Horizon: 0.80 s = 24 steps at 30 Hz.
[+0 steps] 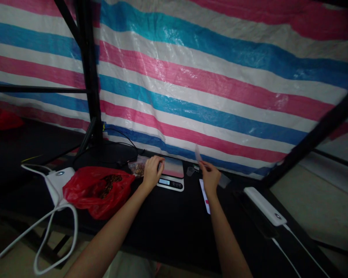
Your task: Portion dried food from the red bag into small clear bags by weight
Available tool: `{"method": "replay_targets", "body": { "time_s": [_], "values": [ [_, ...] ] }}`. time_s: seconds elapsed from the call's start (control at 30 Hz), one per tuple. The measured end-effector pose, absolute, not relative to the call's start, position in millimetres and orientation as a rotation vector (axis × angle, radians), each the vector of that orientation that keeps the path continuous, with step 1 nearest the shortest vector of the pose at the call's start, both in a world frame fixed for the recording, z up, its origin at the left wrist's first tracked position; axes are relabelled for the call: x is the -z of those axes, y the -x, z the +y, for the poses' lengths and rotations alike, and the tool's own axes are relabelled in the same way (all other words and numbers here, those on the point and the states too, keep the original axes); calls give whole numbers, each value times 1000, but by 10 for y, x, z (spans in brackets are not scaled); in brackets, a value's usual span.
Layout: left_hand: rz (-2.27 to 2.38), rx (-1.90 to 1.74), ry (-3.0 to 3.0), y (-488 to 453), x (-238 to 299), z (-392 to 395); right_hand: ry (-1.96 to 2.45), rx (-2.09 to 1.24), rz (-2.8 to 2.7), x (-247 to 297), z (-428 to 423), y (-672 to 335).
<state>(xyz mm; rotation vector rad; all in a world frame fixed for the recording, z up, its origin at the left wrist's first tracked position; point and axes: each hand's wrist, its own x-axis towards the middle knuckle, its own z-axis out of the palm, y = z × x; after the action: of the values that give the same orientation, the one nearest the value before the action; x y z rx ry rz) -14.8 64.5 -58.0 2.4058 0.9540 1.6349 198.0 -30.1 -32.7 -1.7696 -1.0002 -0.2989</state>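
My left hand (152, 171) is curled, fingers closed on a small clear bag of brown bits (137, 166) at the left edge of a small digital scale (171, 174). My right hand (210, 177) is raised just right of the scale, pinching a thin pale strip (197, 153) that stands up from its fingertips. Under that hand a white card with a red mark (205, 195) lies on the black table (168, 224). A tiny clear cup (190, 171) stands between the scale and my right hand.
A red plastic bag with brown contents (97, 189) lies left of my left arm. White devices with cables sit at the left (56, 181) and right (264, 205). A black pole (88, 73) rises behind; a striped tarp (208, 77) backs the table.
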Motion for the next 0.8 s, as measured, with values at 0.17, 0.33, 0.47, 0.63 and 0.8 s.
{"method": "replay_targets", "body": {
  "time_s": [0.17,0.33,0.47,0.63,0.8],
  "values": [
    [884,-1383,-2792,95,608,587,1422,-120,-1201,528,126,-1146],
    [876,-1274,-2869,97,617,653,1376,-227,-1160,675,115,-960],
    [871,-1251,-2891,72,647,657,1406,-153,-1214,696,42,-991],
    [954,-1255,-2973,61,656,644,1393,-106,-1249,705,49,-1015],
    [761,-1191,-2959,63,653,671,1431,-87,-1213,749,68,-1081]
  ]
}}
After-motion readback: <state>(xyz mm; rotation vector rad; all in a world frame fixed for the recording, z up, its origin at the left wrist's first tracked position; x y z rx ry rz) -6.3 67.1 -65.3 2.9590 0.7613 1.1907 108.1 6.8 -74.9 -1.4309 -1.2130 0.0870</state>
